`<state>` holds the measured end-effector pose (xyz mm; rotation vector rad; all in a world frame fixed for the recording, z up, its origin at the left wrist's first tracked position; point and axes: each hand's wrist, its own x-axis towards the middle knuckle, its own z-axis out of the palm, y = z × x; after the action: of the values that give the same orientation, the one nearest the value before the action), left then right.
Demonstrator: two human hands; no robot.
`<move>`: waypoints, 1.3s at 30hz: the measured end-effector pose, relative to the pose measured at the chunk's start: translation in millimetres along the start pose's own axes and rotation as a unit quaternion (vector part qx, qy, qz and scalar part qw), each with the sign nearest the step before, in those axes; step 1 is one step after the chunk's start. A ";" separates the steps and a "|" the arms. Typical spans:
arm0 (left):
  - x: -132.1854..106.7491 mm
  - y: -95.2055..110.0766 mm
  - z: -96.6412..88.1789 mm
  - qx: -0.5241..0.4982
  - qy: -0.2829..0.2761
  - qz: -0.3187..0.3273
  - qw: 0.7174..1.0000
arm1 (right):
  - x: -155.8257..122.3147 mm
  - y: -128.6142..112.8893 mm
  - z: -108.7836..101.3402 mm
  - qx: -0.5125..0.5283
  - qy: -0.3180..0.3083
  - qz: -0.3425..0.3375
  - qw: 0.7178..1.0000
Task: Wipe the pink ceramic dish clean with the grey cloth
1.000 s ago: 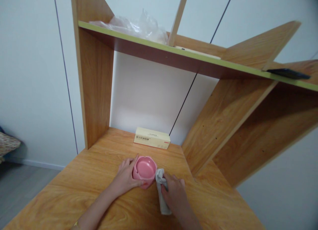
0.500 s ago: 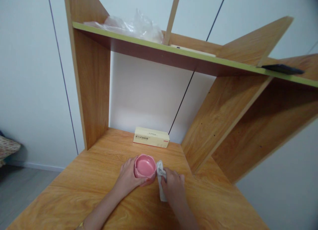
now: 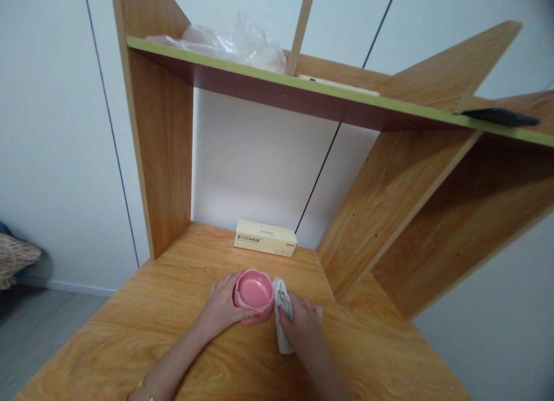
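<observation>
wooden desk (image 3: 130,337), left hand (image 3: 220,311) gripping round pink bowl (image 3: 253,290), right hand (image 3: 303,329) clutching crumpled cloth (image 3: 282,300)

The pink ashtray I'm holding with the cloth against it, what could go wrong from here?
1. The pink ashtray looks tilted in the left hand; it may slip and knock onto the wooden desk.
2. The right hand presses the white cloth against its side; a hard push could shove it out of the left hand's grip.
3. The cream box sits just behind, so a sliding ashtray might hit it.
</observation>
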<state>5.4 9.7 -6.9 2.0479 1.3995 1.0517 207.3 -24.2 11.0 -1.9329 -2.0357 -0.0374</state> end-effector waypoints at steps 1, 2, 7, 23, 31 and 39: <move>0.2 -0.6 -2.0 0.002 -0.008 0.005 1.000 | -0.1 0.9 1.6 0.008 -0.008 -0.005 1.000; 0.2 -1.1 -4.1 0.004 -0.014 0.009 1.000 | -0.2 2.0 3.2 0.018 -0.013 -0.006 1.000; -0.5 -0.7 -12.4 0.004 -0.038 0.020 0.999 | -1.1 5.3 7.8 0.049 -0.017 0.004 0.999; -4.2 0.8 -4.3 -0.018 -0.020 0.004 1.000 | 1.3 7.0 -6.3 -0.017 -0.009 0.002 1.000; -5.3 -2.6 1.7 -0.022 -0.002 -0.006 1.000 | 26.2 -27.6 -55.7 -0.017 -0.031 -0.121 0.992; -5.2 9.3 -7.9 -0.013 -0.023 -0.016 1.000 | 49.6 -78.2 -51.2 -0.178 -0.180 -0.303 0.919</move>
<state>3.5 0.8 2.8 2.0110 1.3848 0.9981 141.2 5.1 88.2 -1.4762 -2.9914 -0.2277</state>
